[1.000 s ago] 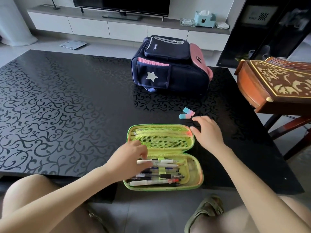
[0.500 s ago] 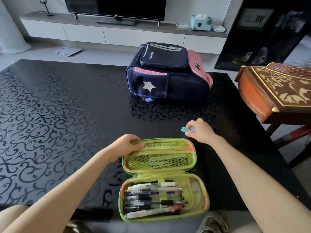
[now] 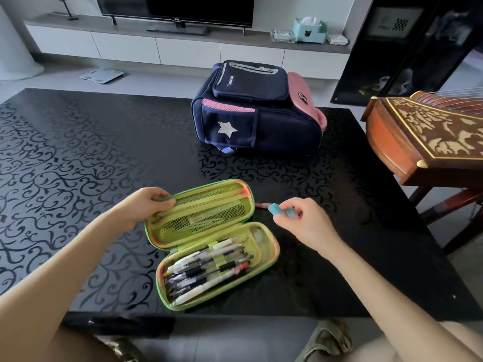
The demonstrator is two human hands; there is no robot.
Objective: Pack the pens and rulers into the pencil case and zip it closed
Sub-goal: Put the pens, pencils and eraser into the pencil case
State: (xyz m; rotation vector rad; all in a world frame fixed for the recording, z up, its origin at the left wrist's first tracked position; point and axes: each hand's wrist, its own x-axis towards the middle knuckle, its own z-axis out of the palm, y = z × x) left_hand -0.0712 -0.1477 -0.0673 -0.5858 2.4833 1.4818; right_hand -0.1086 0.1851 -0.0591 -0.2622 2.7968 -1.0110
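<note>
The pencil case [image 3: 209, 239] lies open near the tabletop's [image 3: 78, 165] front edge, pens [image 3: 206, 270] in its lower half. Left hand [image 3: 141, 207] fingers pinch the lid rim; right hand [image 3: 300, 220] pinches a blue eraser [image 3: 281, 210]. Keep the lid pinned flat and drop the eraser into the bare end beside the pens

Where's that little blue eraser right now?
In the head view, the blue eraser is pinched in the right hand, just right of the open pencil case.

Mesh pocket [image 3: 203, 218] contents blurred; eraser [image 3: 283, 211] partly hidden by fingers.
</note>
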